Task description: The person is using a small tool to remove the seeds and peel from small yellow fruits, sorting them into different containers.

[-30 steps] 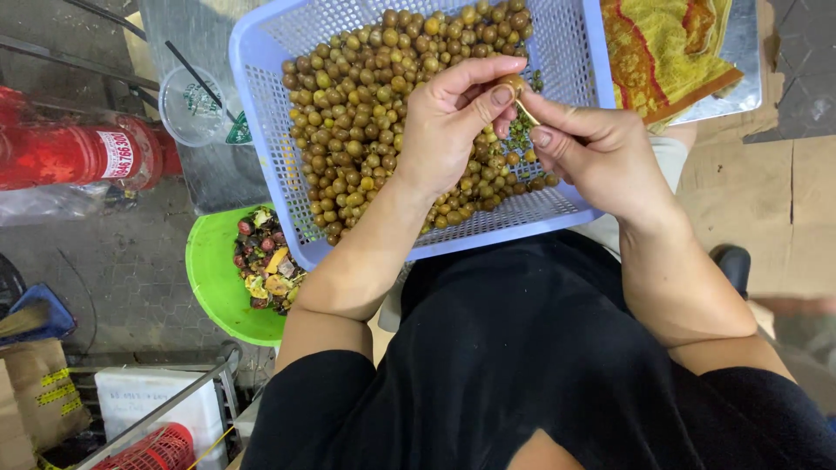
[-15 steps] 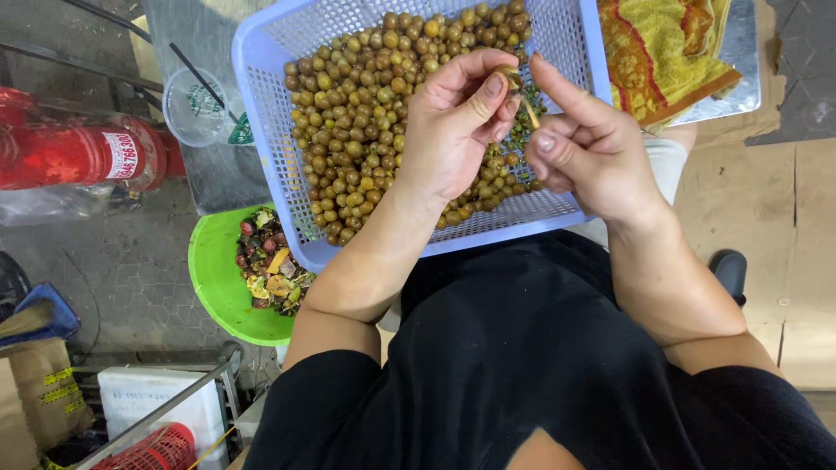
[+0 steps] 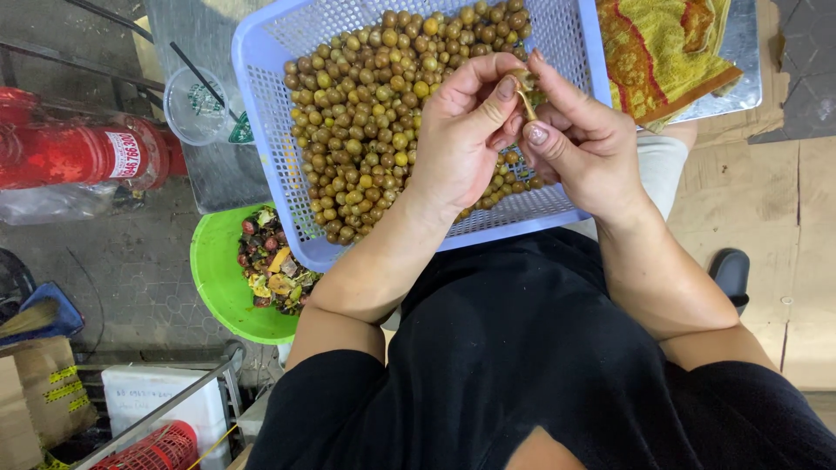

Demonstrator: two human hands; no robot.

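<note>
An outdoor street workspace (paved ground [image 3: 131, 252], flattened cardboard [image 3: 784, 200], red fire extinguisher [image 3: 70, 152]).

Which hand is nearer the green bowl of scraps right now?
Left. The left hand is above the blue basket, on the side of the green bowl; the right hand lies farther away beyond it.

the grey paved floor [image 3: 131, 261] carries a green bowl [image 3: 222, 287] of scraps, a red cylinder [image 3: 78, 157] lying on its side, a white box [image 3: 148, 396] and a cardboard box [image 3: 39, 396]. flattened cardboard sheets [image 3: 784, 218] lie on the right.
</note>
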